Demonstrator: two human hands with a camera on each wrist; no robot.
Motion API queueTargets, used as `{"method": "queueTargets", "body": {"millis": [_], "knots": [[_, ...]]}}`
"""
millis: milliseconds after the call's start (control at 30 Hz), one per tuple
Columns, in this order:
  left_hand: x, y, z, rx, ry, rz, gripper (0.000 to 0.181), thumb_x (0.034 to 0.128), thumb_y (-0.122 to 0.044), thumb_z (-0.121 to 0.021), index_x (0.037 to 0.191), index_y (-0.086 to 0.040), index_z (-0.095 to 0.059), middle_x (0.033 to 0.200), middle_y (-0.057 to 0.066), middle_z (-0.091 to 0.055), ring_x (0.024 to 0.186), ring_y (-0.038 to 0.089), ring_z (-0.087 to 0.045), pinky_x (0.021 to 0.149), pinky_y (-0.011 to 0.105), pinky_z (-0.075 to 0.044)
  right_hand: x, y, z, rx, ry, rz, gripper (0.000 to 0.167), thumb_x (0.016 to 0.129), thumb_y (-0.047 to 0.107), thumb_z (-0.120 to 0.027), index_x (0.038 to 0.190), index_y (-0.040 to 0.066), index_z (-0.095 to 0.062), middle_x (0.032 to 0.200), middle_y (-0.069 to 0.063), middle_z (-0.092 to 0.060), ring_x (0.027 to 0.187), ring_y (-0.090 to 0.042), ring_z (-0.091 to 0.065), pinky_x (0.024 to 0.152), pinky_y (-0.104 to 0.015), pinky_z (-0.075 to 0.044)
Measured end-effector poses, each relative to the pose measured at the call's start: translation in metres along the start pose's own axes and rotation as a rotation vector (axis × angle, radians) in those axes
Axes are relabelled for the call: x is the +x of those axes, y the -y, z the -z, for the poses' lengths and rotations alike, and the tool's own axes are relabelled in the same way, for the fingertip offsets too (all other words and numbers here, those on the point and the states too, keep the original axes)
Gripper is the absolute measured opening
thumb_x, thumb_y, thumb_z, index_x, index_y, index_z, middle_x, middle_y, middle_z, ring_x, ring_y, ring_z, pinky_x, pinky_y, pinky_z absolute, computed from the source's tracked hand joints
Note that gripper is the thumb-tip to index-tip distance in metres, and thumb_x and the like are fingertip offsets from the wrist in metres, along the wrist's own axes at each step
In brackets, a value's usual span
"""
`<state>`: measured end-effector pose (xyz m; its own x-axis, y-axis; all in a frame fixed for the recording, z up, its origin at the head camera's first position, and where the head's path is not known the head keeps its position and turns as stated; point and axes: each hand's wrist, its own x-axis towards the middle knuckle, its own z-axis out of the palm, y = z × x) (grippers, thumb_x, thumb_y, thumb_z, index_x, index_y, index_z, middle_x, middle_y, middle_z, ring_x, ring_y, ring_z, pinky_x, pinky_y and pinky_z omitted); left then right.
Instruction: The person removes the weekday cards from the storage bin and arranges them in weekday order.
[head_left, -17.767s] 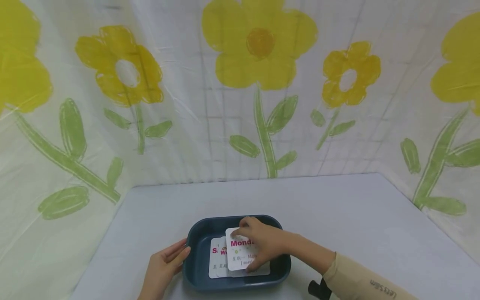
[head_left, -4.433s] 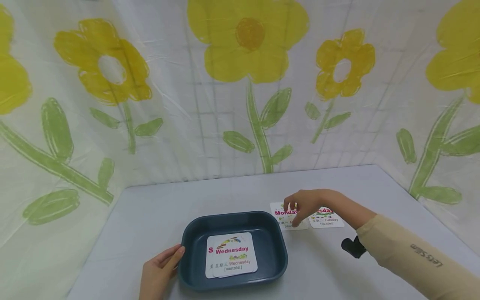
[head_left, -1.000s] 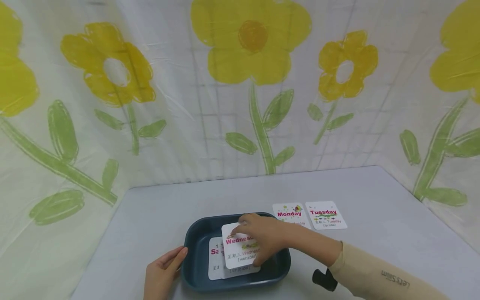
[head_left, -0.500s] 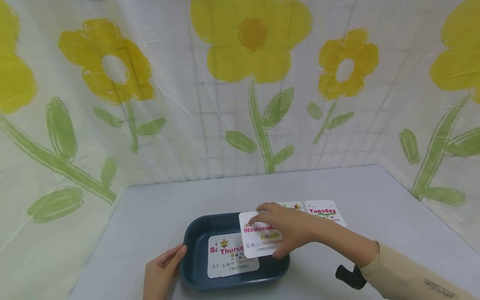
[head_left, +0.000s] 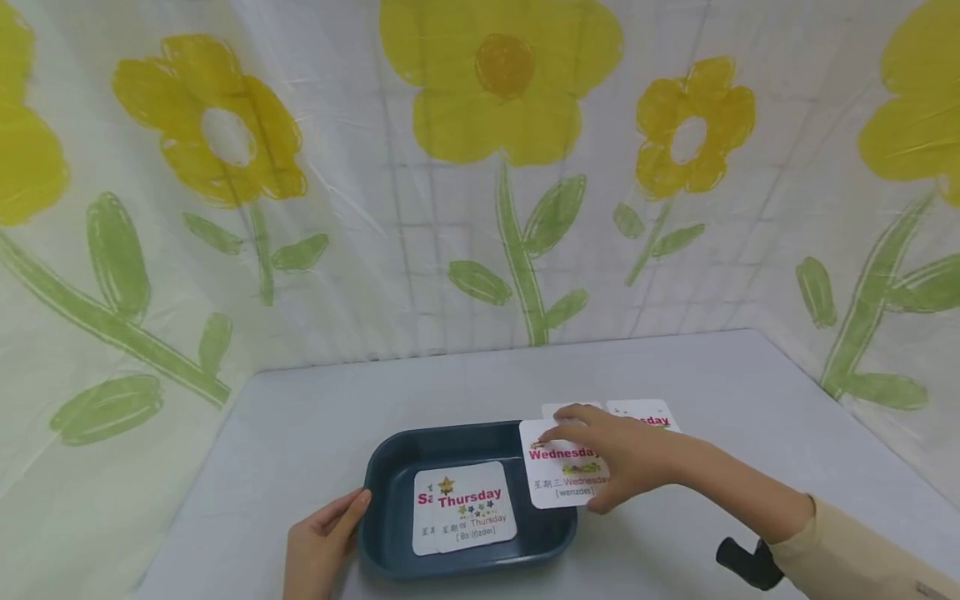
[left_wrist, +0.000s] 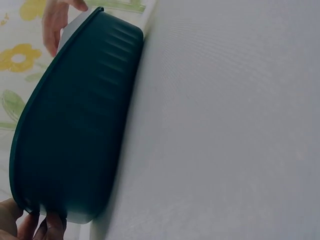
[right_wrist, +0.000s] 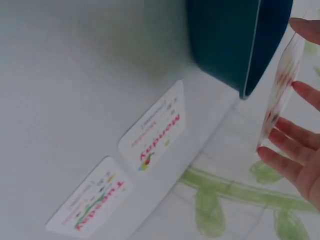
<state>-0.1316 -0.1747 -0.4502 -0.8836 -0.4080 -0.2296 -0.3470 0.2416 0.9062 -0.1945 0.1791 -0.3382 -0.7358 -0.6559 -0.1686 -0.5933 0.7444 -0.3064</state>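
white table (head_left: 322,400), left hand's (head_left: 322,540) grip on tray (head_left: 395,492) of cards (head_left: 472,505), right hand's (head_left: 628,454) on wednesday card (head_left: 561,475)

A white, round-cornered card (head_left: 561,469) reading "Wednesday" in red is held raised over the right end of a dark blue tray (head_left: 393,521).

yellow-flowered white backdrop (head_left: 450,200), pale table (head_left: 322,417)

Smth plstc tray (head_left: 465,447), ppr cards (head_left: 476,507).
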Motion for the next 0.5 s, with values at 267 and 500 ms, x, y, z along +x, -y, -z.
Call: {"method": "queueTargets", "body": {"millis": [267, 500], "knots": [[0.001, -0.001, 0.000, 0.000, 0.007, 0.004, 0.078, 0.0738, -0.062, -0.064, 0.117, 0.003, -0.061, 0.118, 0.021, -0.060, 0.110, 0.035, -0.057, 0.077, 0.036, -0.055, -0.025, -0.029, 0.002, 0.012, -0.020, -0.059, 0.079, 0.063, 0.034, -0.082, 0.131, 0.039, -0.043, 0.142, -0.007, -0.034, 0.118, -0.029, -0.045, 0.078, -0.035, -0.053], [0.002, -0.001, 0.001, 0.023, 0.015, 0.012, 0.075, 0.0762, -0.059, -0.064, 0.117, 0.003, -0.060, 0.119, 0.022, -0.059, 0.111, 0.036, -0.056, 0.077, 0.037, -0.054, -0.044, -0.056, -0.003, 0.018, -0.013, -0.082, 0.077, 0.064, 0.030, -0.082, 0.131, 0.037, -0.043, 0.141, -0.010, -0.034, 0.114, -0.027, -0.046, 0.076, -0.031, -0.051]]}}
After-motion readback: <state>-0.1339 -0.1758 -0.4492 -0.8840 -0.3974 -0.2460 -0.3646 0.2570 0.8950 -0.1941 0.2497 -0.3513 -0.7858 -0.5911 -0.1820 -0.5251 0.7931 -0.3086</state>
